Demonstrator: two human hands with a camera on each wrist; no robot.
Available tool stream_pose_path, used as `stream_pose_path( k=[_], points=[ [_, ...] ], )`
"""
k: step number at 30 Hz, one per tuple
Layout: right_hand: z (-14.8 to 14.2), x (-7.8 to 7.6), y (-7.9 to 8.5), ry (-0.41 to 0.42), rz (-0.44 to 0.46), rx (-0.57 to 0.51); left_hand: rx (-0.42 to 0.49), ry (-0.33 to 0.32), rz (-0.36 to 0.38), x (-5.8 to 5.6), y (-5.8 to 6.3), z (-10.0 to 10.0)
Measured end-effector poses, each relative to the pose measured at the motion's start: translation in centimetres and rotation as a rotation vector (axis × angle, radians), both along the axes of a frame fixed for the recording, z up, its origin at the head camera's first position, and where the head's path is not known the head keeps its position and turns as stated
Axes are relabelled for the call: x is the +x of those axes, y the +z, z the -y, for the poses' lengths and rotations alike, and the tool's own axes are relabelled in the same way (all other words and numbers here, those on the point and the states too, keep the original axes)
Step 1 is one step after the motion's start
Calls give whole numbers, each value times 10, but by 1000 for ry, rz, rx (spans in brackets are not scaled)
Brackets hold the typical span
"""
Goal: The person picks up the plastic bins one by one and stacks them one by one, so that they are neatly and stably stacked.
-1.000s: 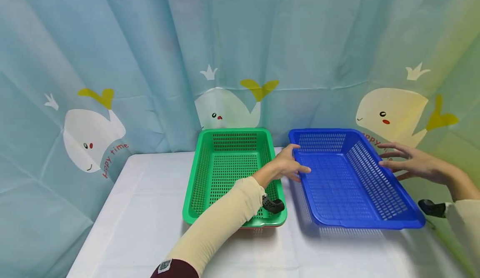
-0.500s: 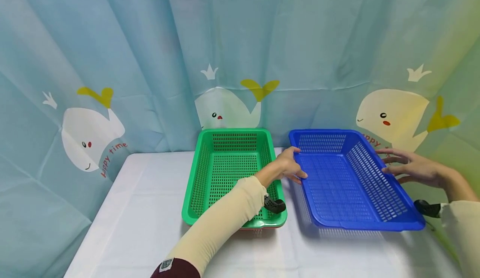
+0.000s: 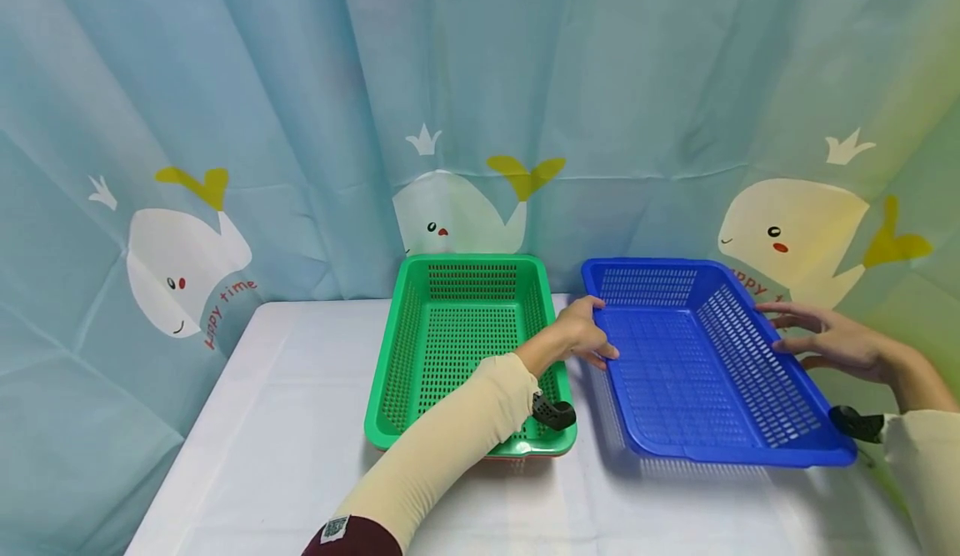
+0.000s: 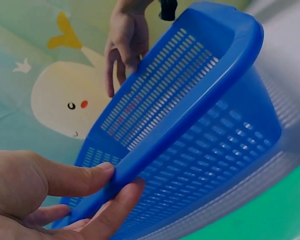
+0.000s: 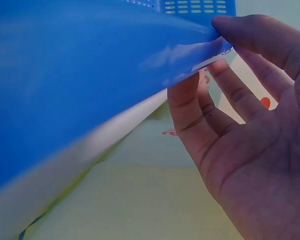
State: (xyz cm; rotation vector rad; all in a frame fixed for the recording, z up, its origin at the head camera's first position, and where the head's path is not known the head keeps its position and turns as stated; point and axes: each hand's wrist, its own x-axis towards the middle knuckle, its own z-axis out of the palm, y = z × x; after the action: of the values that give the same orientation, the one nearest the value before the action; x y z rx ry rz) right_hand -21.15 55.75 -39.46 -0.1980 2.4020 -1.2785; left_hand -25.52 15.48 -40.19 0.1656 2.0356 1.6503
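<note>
While curtain (image 3: 300,56) fills the upper frame, surface (image 3: 292,423) spans the lower. Blue basket (image 3: 675,373): right of centre, between both hands, long axis running back to front; whether its base touches the surface cannot be told. Green basket (image 3: 468,331): centre, just left of blue, partly hidden by left sleeve (image 3: 450,431). Left hand (image 3: 581,331): pinching blue's left rim, thumb uppermost. Right hand (image 3: 843,343): pinching its right rim, equally near. Red edge (image 3: 536,457): beneath green, mostly hidden.
</note>
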Motion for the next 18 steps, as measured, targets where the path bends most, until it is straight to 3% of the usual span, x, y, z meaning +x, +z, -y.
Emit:
stream_pose_path(
  k=[18],
  points=[
    [3,3,2,-12,-39,21,-43,21,-11,1,2,0]
  ],
)
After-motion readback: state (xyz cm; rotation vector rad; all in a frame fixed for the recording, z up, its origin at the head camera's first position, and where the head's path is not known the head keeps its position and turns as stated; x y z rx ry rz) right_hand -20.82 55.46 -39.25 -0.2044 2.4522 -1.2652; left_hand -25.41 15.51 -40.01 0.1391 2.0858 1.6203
